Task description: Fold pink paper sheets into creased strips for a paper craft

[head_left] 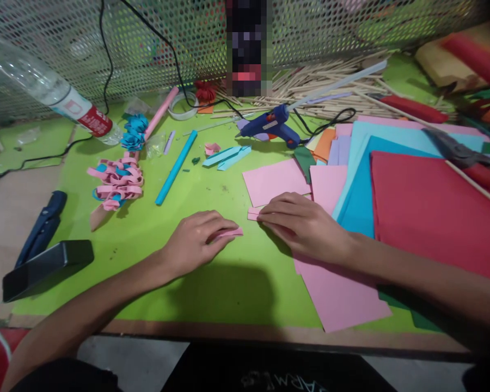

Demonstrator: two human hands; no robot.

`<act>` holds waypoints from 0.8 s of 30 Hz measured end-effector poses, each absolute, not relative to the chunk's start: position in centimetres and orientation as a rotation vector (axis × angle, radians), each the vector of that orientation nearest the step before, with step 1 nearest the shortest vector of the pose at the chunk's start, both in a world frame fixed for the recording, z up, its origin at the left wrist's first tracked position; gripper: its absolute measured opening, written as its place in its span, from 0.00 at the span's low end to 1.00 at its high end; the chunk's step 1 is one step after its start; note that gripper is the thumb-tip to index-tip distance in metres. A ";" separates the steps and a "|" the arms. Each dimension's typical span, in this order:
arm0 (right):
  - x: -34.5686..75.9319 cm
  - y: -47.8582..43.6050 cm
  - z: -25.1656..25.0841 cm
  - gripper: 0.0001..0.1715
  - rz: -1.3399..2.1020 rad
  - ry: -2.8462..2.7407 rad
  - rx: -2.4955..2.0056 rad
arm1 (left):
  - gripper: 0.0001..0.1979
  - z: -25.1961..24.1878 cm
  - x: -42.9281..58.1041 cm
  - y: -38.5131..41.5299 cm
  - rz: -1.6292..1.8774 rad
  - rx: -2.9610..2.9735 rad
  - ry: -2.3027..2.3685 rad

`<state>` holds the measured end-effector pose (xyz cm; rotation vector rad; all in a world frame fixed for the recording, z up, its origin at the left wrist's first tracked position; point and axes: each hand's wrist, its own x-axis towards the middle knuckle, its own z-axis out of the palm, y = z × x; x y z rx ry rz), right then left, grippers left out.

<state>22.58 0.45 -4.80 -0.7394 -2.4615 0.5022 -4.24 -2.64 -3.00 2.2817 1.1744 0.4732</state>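
My left hand pinches a small pink paper strip between thumb and fingers, just above the green tabletop. To its right, my right hand has its fingers drawn together over another pink paper strip, whose left end sticks out with a crease line along it. The fingers hide the rest of that strip. A pink paper square lies just beyond my right hand, and a larger pink sheet is under its wrist.
A blue glue gun lies at the back. Coloured sheets topped by red paper are on the right, with pliers. At left are a plastic bottle, a pink-and-blue paper chain, a stapler and a black box.
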 end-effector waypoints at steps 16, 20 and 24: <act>22.8 1.3 -4.8 0.11 0.480 -2.438 -0.890 | 0.17 -2.7 -4.1 -2.4 0.591 1.559 1.301; 22.8 1.5 -5.0 0.09 0.513 -2.390 -0.844 | 0.17 -2.6 -3.9 -2.2 0.637 1.540 1.286; 22.8 1.4 -5.0 0.09 0.511 -2.396 -0.830 | 0.17 -2.5 -3.8 -2.1 0.611 1.540 1.297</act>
